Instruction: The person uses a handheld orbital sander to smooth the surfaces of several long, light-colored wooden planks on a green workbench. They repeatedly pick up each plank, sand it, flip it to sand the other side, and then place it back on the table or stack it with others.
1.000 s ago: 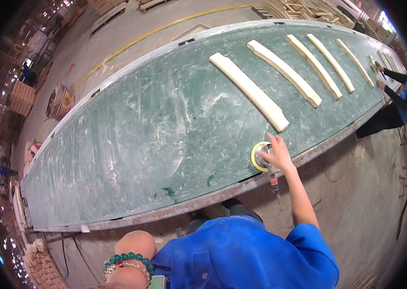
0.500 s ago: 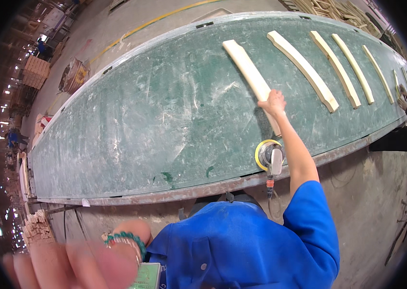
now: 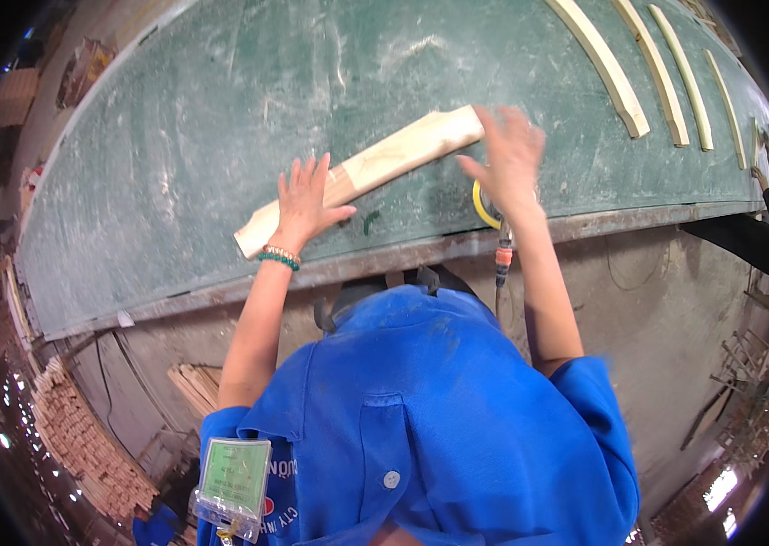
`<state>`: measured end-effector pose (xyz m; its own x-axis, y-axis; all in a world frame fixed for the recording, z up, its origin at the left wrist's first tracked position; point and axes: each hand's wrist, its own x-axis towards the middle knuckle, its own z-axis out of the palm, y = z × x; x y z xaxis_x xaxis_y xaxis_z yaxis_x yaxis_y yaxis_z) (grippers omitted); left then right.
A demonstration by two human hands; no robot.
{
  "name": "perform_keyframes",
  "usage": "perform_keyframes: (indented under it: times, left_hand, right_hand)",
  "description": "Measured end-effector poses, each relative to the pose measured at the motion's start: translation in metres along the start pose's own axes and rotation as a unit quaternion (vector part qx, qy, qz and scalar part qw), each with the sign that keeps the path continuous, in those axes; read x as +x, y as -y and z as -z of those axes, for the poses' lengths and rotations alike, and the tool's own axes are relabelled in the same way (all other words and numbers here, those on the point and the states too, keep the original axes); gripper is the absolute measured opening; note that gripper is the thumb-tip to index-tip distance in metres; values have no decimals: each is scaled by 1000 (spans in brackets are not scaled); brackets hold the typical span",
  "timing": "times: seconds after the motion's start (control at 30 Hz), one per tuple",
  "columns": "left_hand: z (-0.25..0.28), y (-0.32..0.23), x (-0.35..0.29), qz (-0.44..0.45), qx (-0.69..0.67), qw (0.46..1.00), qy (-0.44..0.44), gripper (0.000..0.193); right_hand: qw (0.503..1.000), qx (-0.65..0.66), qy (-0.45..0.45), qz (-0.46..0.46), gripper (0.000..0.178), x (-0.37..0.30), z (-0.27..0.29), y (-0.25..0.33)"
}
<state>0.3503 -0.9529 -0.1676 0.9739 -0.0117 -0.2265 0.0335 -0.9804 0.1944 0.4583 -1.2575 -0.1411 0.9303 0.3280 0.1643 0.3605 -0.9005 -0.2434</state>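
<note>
A pale shaped wooden slat (image 3: 407,153) lies slantwise on the green worktable (image 3: 193,136), its right end farther from me. My left hand (image 3: 305,202) rests at its left half, fingers stretched out and apart. Beyond the slat's right end is my right hand (image 3: 512,164), blurred by motion, with its thumb spread away from the fingers and nothing visible in it. A round sander with a yellow rim (image 3: 483,206) sits at the table's near edge, mostly hidden behind my right wrist. Its hose fitting (image 3: 503,257) hangs over the edge.
Several more curved slats (image 3: 610,73) lie spaced out along the right of the table. A co-worker's arm (image 3: 764,189) reaches in at the far right. Stacked wood strips (image 3: 89,446) stand on the floor at the lower left.
The slat has swung round from pointing away to lying across in front of me. My left hand has come onto it from the lower left; my right hand has left its grip.
</note>
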Motion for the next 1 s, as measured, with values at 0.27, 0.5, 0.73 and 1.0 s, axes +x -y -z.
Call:
perform_keyframes:
  times: [0.27,0.5,0.73,1.0]
  left_hand:
    - [-44,10,8,-55,-88,986,-134,75]
    - [-46,9,-1,-36,-115,981,-151,72]
    - [-49,6,-2,-11,-78,982,-175,73]
    - [-48,3,3,-5,-78,977,-199,69]
  right_hand:
    - [949,23,166,-269,96,-46,8,-19]
    - [943,107,73,-307,87,-70,6,-14]
    - [976,136,86,-147,78,-23,18,-2]
    - [986,102,123,-43,80,62,-8,21]
